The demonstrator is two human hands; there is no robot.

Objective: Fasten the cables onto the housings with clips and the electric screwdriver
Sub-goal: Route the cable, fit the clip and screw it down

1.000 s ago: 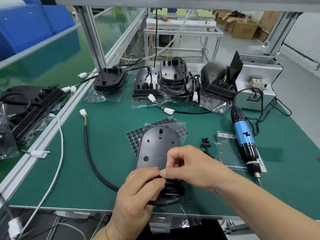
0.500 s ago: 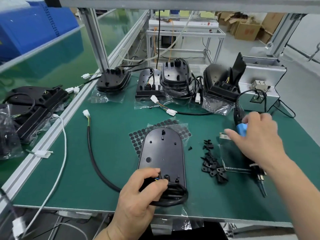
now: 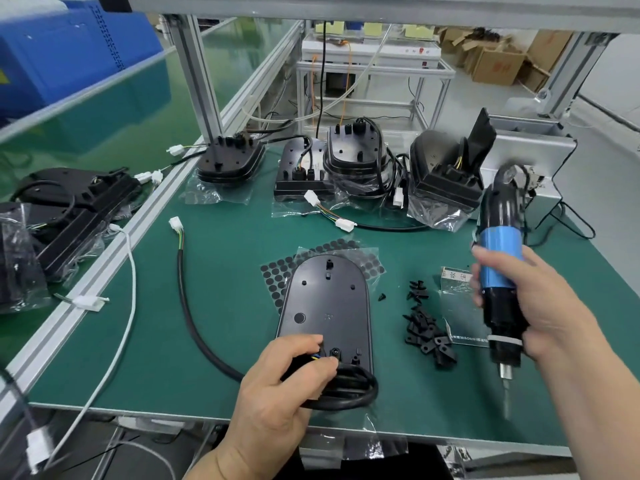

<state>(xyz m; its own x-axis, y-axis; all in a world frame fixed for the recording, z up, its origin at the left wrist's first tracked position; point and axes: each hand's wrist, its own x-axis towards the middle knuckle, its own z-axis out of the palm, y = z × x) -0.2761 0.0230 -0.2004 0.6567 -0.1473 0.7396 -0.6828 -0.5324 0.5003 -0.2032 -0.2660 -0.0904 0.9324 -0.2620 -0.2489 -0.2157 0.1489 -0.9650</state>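
Observation:
A black oval housing (image 3: 327, 306) lies flat on the green mat near the front edge. A thick black cable (image 3: 194, 320) curves in from the left and loops at the housing's near end. My left hand (image 3: 280, 386) pinches the cable against that near end, next to a small clip and screw spot (image 3: 336, 353). My right hand (image 3: 526, 303) holds the blue and black electric screwdriver (image 3: 502, 271) upright, lifted off the mat to the right of the housing, bit pointing down. Loose black clips (image 3: 427, 332) lie between housing and screwdriver.
Several other black housings with cables (image 3: 353, 161) stand in plastic bags along the back of the mat. A sheet of black dots (image 3: 277, 275) lies under the housing's far end. A grey metal box (image 3: 530, 147) sits at the back right. More bagged housings (image 3: 69, 209) lie left of the aluminium rail.
My right hand left the housing, reached right, gripped the screwdriver and has lifted it upright off the mat. My left hand stays on the cable at the housing's near end.

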